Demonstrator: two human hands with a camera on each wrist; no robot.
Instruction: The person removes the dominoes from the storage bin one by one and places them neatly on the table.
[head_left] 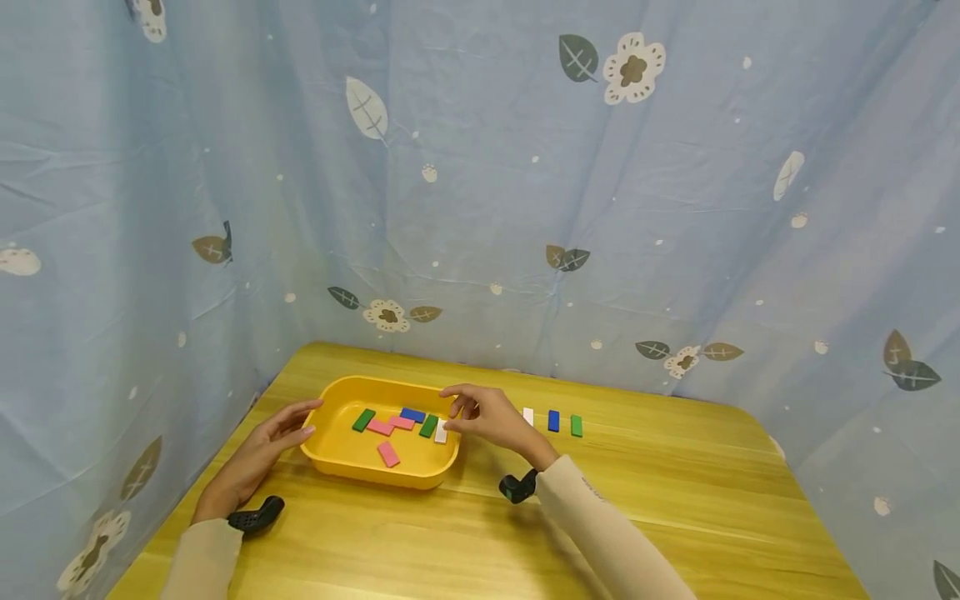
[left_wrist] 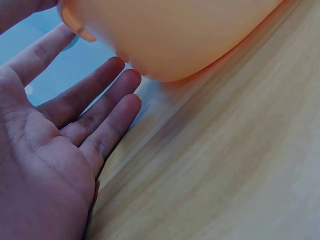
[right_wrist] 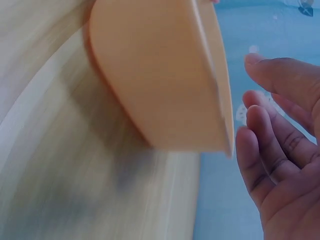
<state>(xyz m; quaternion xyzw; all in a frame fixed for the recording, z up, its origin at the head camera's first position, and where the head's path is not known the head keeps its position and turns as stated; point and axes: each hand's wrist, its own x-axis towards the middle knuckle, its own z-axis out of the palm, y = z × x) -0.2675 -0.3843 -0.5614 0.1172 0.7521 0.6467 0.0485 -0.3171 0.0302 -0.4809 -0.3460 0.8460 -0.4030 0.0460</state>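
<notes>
A yellow plastic tray (head_left: pixel 375 477) stands on the table, with green, blue, pink and white domino-like tiles lying in it. My left hand (head_left: pixel 262 446) is at its left end, fingertips at the rim. In the left wrist view those fingers (left_wrist: pixel 112 125) are extended beside the tray wall (left_wrist: pixel 165 40). Above the tray's right end hovers my right hand (head_left: pixel 491 417), its thumb close to a white tile (head_left: pixel 441 432). Seen from the right wrist, the thumb and fingers (right_wrist: pixel 247 155) are loosely bent and apart, with no tile visible between them.
Right of the tray, a white tile (head_left: pixel 528 415), a blue tile (head_left: pixel 553 421) and a green tile (head_left: pixel 576 426) form a row on the wooden table (head_left: pixel 675 483). A blue patterned curtain (head_left: pixel 480 208) hangs behind and along the sides.
</notes>
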